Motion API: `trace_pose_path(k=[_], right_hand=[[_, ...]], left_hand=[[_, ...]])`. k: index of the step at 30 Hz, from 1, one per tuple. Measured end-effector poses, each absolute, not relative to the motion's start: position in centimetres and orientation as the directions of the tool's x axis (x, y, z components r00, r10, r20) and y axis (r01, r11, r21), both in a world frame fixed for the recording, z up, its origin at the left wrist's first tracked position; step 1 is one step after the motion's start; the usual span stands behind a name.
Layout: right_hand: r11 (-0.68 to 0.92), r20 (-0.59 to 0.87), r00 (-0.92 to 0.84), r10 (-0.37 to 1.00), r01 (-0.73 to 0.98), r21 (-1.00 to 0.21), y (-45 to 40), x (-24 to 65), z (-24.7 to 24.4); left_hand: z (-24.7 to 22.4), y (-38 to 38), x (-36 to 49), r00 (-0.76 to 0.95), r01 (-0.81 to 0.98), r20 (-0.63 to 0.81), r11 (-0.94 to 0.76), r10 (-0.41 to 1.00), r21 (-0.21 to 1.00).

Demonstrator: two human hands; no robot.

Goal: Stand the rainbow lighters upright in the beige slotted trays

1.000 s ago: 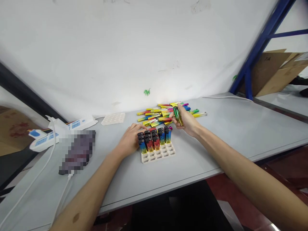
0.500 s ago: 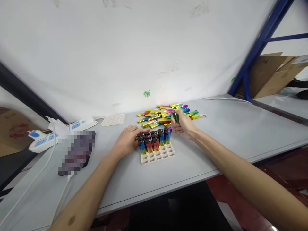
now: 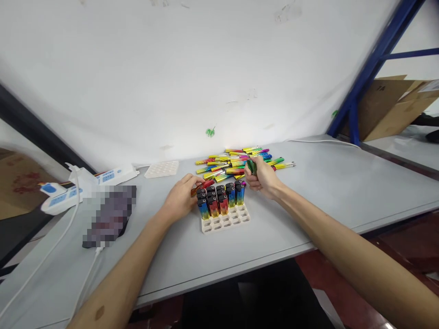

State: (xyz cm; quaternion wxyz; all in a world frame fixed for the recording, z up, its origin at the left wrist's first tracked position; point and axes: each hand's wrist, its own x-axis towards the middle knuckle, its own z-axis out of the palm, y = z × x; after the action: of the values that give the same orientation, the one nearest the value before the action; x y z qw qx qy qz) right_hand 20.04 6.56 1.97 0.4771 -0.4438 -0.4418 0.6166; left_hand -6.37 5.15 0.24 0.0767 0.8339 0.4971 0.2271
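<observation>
My left hand (image 3: pixel 181 195) is curled at the left of a white slotted tray (image 3: pixel 226 224), its fingers closed on a shiny red-orange lighter body (image 3: pixel 207 183). Several black-topped lighters (image 3: pixel 213 205), red, blue and gold, stand upright in the rear slots of the tray; the slots in front show bare. To the tray's upper right, my right hand (image 3: pixel 261 177) is wrapped around a dark green shiny piece (image 3: pixel 252 167) that looks like a lighter body. Its lower part is hidden by the fingers. Behind both hands lies a loose pile of bright metallic lighter bodies (image 3: pixel 228 164).
A second white slotted tray (image 3: pixel 162 169) lies flat near the wall. On the left are a power strip (image 3: pixel 115 177) and a blurred dark phone (image 3: pixel 111 214) with a white cable (image 3: pixel 91 269). A cardboard box (image 3: pixel 391 107) stands beyond the blue post (image 3: pixel 355 109).
My left hand has shifted slightly up and left, and the red-orange lighter body now shows more above the tray. My right hand stays in nearly the same spot.
</observation>
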Motion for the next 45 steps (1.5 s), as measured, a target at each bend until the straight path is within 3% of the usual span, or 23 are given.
trace_pose_path(k=[8, 13, 18, 26, 29, 34, 38, 45], right_hand=[[-0.197, -0.172, -0.147, 0.974, -0.171, -0.965, 7.1, 20.0, 1.4], [-0.055, -0.034, -0.104, 0.994, -0.207, -0.977, 7.6, 20.3, 0.8], [0.197, 0.195, -0.198, 0.961, -0.009, -0.98, 6.9, 21.4, 1.9], [0.304, 0.292, -0.324, 0.9, -0.015, -0.953, 5.2, 23.1, 3.9], [0.431, 0.352, -0.416, 0.839, 0.109, -0.896, 4.4, 22.9, 3.9], [0.686, 0.499, -0.528, 0.687, 0.245, -0.685, 3.6, 21.6, 3.5], [0.718, 0.479, -0.574, 0.664, 0.312, -0.622, 3.4, 21.0, 3.0], [0.716, 0.471, -0.576, 0.668, 0.325, -0.618, 3.5, 21.0, 2.8]], left_hand=[[0.3, 5.2, -6.3, 0.372, 0.798, 0.312, -0.472, 0.874, 0.373], [0.2, 5.2, -6.3, 0.343, 0.812, 0.299, -0.441, 0.891, 0.382], [0.4, 5.0, -6.2, 0.318, 0.806, 0.29, -0.418, 0.903, 0.418], [0.5, 4.8, -6.0, 0.291, 0.821, 0.269, -0.384, 0.918, 0.423], [0.5, 4.8, -6.0, 0.306, 0.814, 0.277, -0.401, 0.911, 0.419], [0.2, 4.8, -6.0, 0.332, 0.808, 0.298, -0.433, 0.895, 0.4], [0.2, 4.8, -5.9, 0.341, 0.798, 0.309, -0.447, 0.888, 0.404], [0.1, 4.8, -6.0, 0.34, 0.793, 0.315, -0.45, 0.886, 0.41]])
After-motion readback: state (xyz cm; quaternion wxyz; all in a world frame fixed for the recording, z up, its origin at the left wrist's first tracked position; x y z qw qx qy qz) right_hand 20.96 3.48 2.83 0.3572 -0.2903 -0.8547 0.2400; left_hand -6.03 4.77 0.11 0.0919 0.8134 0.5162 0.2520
